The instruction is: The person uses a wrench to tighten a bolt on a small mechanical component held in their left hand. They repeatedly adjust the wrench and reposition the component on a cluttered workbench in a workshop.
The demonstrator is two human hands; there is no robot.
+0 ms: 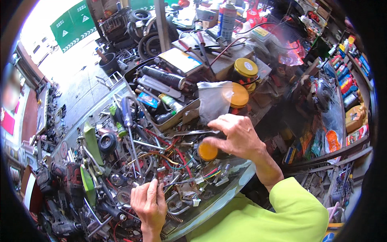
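My left hand point(149, 203) is over the near side of a cluttered glass-topped table, fingers pressed together. Whatever is in its fingertips, if anything, is too small to make out. My right hand point(238, 135) is raised with thumb and fingers apart and nothing seen between them. Just below its thumb is a small jar with an orange-yellow lid point(207, 151). A metal wrench point(196, 132) lies by its fingertips. Between the hands are a connector with coloured wires point(210, 174), red cables and loose metal parts. Long screwdrivers point(127, 112) lie farther left.
A tray point(177, 117) of cans and tools stands behind, beside a clear plastic bag point(215, 101) and yellow-lidded jars point(245, 67). Power drills point(74, 183) crowd the left. Shelves of bottles point(346, 86) line the right. A black bucket point(109, 63) stands on the floor beyond.
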